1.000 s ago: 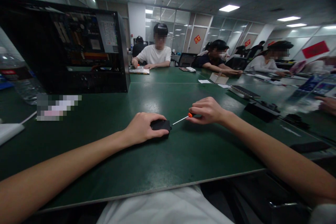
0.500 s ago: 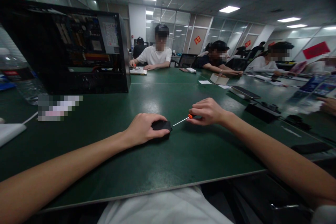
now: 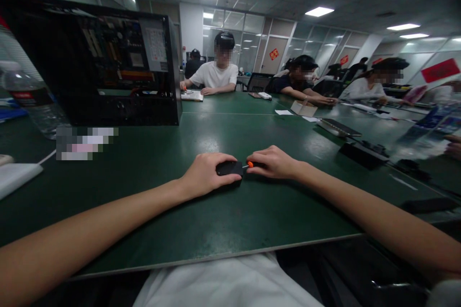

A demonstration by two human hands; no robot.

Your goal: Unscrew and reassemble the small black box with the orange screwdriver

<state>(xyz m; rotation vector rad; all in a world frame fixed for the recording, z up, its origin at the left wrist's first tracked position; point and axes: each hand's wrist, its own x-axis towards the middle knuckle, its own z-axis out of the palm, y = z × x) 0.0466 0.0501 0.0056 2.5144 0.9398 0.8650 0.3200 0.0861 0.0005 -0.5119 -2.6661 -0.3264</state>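
In the head view my left hand (image 3: 211, 172) is closed around a small black case (image 3: 230, 169), thumb on the near side and fingers on the far side, low over the green table (image 3: 201, 223). My right hand (image 3: 272, 163) pinches a screwdriver (image 3: 250, 164) by its handle, of which only an orange end shows. A short piece of its thin metal shaft is visible between the orange end and the case's right end. The rest of the handle is hidden in my fingers.
An open black computer tower (image 3: 173, 72) stands at left, beside a plastic bottle (image 3: 39, 100). To the right lie a black-topped device (image 3: 338, 127) and a small open box (image 3: 303, 108). Co-workers (image 3: 218, 76) sit across the table. The table's near edge runs before my lap.
My right hand has moved left and slightly down toward the case, and much less of the screwdriver shaft shows. My left hand still holds the case. The view has shifted slightly.
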